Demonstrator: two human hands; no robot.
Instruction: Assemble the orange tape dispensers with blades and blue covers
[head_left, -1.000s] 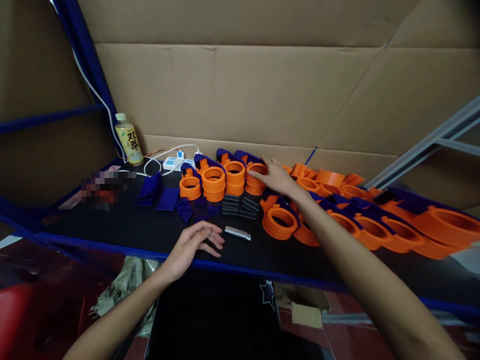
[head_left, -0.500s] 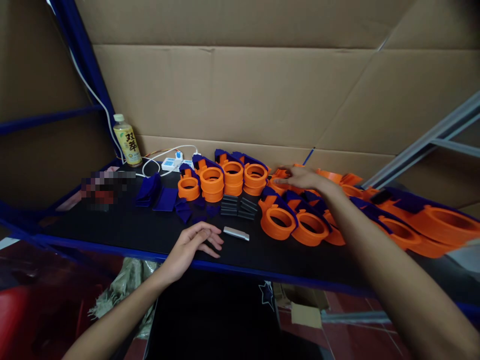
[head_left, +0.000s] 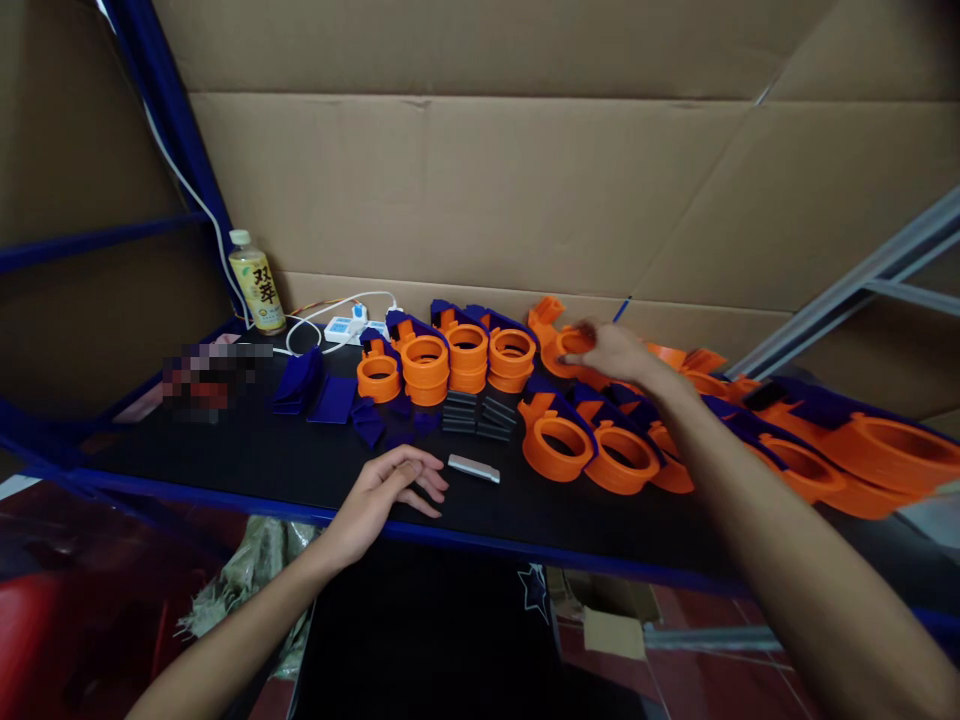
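Observation:
My right hand (head_left: 611,352) reaches to the back of the table, fingers closed over the rim of an orange plastic tape dispenser (head_left: 546,322), whose arm points up and left. My left hand (head_left: 394,485) rests near the front edge, fingers loosely apart and holding nothing. Just right of its fingertips lies a small silver blade-like piece (head_left: 474,468). Orange tape dispensers with dark blue parts (head_left: 555,448) stand in front of my right hand. More of them, some stacked, form a back row (head_left: 424,370). My right forearm hides part of the front row.
Small dark grey strips (head_left: 459,412) lie in two stacks mid-table. Blue flat pieces (head_left: 332,400) sit to their left. A power strip (head_left: 343,330) with white cables and a yellow-labelled bottle (head_left: 257,285) are behind. A cardboard wall (head_left: 480,190) closes the back.
My right hand has lifted and turned the orange tape dispenser, so its ring and arm show clearly now. The left hand stays where it was.

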